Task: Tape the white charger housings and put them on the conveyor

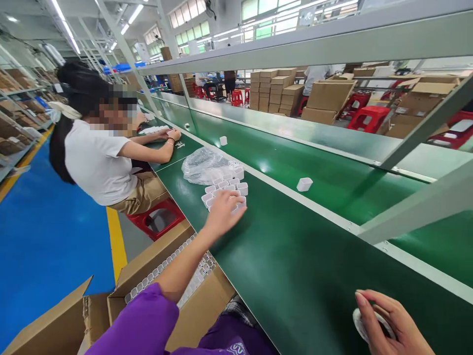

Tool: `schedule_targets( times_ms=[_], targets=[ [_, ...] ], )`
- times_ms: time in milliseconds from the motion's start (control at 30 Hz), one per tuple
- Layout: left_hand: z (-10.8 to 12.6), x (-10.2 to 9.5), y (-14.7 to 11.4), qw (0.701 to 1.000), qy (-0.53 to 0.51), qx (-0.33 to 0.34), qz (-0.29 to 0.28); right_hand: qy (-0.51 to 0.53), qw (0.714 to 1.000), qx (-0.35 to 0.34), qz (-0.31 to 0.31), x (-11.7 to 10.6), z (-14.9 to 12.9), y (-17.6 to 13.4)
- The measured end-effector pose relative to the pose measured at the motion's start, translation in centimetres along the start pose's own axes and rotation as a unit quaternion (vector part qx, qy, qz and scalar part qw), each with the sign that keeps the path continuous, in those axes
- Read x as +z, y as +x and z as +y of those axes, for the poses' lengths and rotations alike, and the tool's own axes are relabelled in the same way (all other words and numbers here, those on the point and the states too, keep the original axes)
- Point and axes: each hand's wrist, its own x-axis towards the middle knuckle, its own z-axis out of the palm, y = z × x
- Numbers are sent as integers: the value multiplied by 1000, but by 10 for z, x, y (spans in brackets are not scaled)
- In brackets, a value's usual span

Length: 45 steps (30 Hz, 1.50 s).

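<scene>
Dark marks on the small white piece (235, 164) by the crinkly clear plastic bag (201, 165) are too tiny to read. White rounded-square plastic cups (224, 185) are bunched on the green table (281, 246), rims up, long axis unclear. Left hand's (222, 212) over them, can't tell if gripping; right hand's (394, 315) clamped on a white round ring (357, 325).

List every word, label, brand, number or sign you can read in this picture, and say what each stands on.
No text can be read for certain.
Purple clothing: a white, S-like printed mark, too cut off to read.
Cardboard boxes at far right: pale labels, too small to read.
White patch beside the plastic bag: dark marks, too small to read.
White ring in the right hand: no readable writing.
</scene>
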Motion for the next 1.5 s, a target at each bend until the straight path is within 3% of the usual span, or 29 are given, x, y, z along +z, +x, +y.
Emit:
schedule_targets(
  times_ms=[100, 200, 300, 400, 467, 533, 600, 667, 733, 867, 933, 1000, 1100, 1500],
  targets=[
    [-30, -7, -6, 992, 120, -26, -32, 9, 999, -40, 2, 2, -3, -1],
    [-35, -5, -7, 987, 138, -25, -83, 19, 998, -60, 17, 5, -1, -2],
    [-23, -2, -4, 995, 75, -45, -56, 39, 998, -40, 16, 6, -2, -1],
    [5, 4, 2, 987, -122, -97, -34, 86, 996, 7, 5, 6, -5, -1],
    [34, 16, 5, 933, -318, -146, -85, 117, 992, 41, -5, 6, -8, -1],
    [70, 33, 7, 834, -489, -202, -155, 139, 988, 71, -13, 6, -11, -2],
    [107, 51, 7, 733, -591, -257, -216, 159, 982, 96, -22, 5, -14, -2],
    [137, 68, 5, 658, -640, -295, -265, 184, 976, 115, -21, 4, -16, -2],
    [157, 80, 2, 616, -657, -305, -310, 216, 967, 134, -13, 3, -15, 0],
    [166, 93, -9, 577, -652, -285, -401, 266, 949, 170, 13, -1, -9, 3],
    [164, 95, -17, 576, -628, -277, -444, 270, 946, 180, 17, -3, -8, 4],
    [162, 94, -24, 601, -599, -261, -460, 271, 945, 183, 12, -4, -8, 3],
    [162, 91, -30, 646, -572, -213, -458, 276, 944, 178, 4, -5, -8, 2],
    [152, 97, -36, 742, -481, -149, -442, 191, 976, 105, -3, -11, -11, 2]
  ],
)
